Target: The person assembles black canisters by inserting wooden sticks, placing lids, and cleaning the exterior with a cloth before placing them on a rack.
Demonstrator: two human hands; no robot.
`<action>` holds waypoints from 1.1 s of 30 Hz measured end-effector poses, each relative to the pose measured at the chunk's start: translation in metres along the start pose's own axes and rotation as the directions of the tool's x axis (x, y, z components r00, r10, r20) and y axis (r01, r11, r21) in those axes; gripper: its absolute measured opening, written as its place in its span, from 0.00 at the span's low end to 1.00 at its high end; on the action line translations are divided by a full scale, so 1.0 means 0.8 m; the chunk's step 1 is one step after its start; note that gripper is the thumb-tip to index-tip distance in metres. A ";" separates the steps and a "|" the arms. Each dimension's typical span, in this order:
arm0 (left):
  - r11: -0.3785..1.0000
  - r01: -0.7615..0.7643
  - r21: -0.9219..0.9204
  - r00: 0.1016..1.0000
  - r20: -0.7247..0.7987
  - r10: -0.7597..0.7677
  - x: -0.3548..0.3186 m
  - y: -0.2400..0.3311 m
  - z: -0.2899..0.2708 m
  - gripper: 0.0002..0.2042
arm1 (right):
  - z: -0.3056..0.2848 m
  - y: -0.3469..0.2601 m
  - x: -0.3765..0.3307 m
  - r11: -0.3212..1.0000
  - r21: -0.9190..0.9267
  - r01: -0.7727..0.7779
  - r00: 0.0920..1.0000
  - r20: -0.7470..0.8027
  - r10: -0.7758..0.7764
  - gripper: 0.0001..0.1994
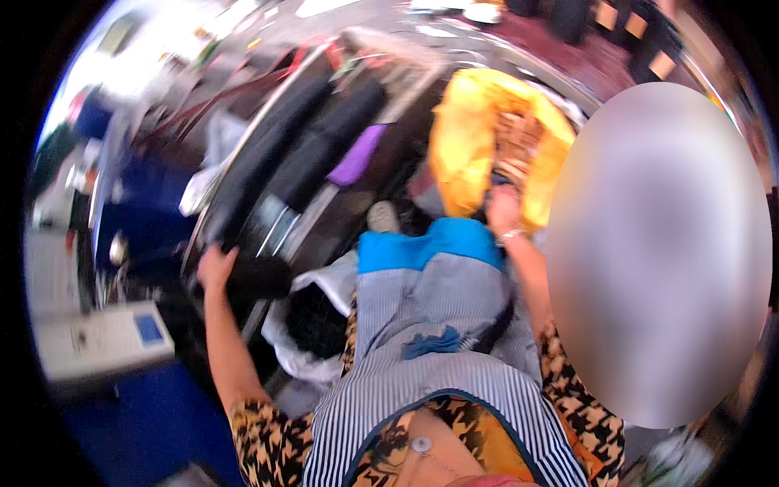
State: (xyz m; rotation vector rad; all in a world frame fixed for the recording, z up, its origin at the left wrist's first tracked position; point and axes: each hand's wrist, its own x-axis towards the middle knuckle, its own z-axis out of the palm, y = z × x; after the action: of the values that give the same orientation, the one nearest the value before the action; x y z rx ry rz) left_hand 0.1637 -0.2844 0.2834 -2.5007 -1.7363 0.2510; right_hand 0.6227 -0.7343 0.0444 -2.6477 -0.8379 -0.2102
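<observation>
The left hand (215, 266) is wrapped around the near end of a long black fabric roll (268, 166) that lies lengthwise on a metal-edged desk (268, 97), fingers curled over the roll's end in a firm grasp. A 2nd black roll (341, 134) lies just beside it, with a purple strip of cloth (357, 154) next to that. The right hand (503, 209), a bracelet at its wrist, reaches into a crumpled yellow plastic bag (466, 138) further along the desk; its fingers are buried in the bag's folds, so whether they are spread or pinching something cannot be told. Another hand (519, 134), not the wearer's, shows inside the same bag. Below the desk edge sits a white plastic bag holding dark material (312, 325). Judging by the layout, the work looks midway: the rolls are laid out and 1 is gripped, while the yellow bag's contents remain to be dealt with. The frame is blurred.
</observation>
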 end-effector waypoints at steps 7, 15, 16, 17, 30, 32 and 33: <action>0.984 -0.040 -0.175 0.980 -0.201 0.004 -0.071 0.002 -0.042 0.20 | -0.102 -0.074 0.060 0.366 0.877 -0.312 0.919 0.181 0.349 0.17; 0.733 -0.572 -0.369 0.648 -0.750 0.128 -0.193 0.039 -0.095 0.13 | -0.278 -0.388 -0.034 0.341 0.689 0.640 0.707 -0.355 -0.611 0.13; 0.701 -0.625 -0.343 0.604 -0.781 0.157 -0.203 0.052 -0.096 0.13 | -0.289 -0.419 -0.044 0.283 0.639 0.715 0.595 -0.344 -0.726 0.11; 0.697 -0.627 -0.348 0.612 -0.774 0.164 -0.215 0.063 -0.098 0.13 | -0.298 -0.445 -0.053 0.178 0.608 0.774 0.461 -0.349 -0.816 0.13; 0.653 -0.679 -0.336 0.471 -0.882 0.036 -0.275 0.102 -0.075 0.16 | -0.249 -0.489 -0.040 0.262 0.484 0.835 0.524 -0.552 -0.649 0.20; 0.761 -0.641 -0.097 0.325 -0.933 0.155 -0.275 0.116 -0.067 0.11 | -0.248 -0.496 -0.016 0.469 0.468 0.749 0.660 -0.467 -0.589 0.23; 0.789 -0.614 0.016 0.246 -0.946 0.211 -0.273 0.124 -0.062 0.10 | -0.248 -0.500 -0.006 0.505 0.573 0.646 0.760 -0.419 -0.496 0.26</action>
State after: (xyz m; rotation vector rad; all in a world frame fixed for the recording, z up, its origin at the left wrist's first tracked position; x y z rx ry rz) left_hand 0.1893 -0.5223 0.3341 -2.3623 -0.5876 -1.3619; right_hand 0.3801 -0.5071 0.3422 -1.5321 -1.3871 -0.2583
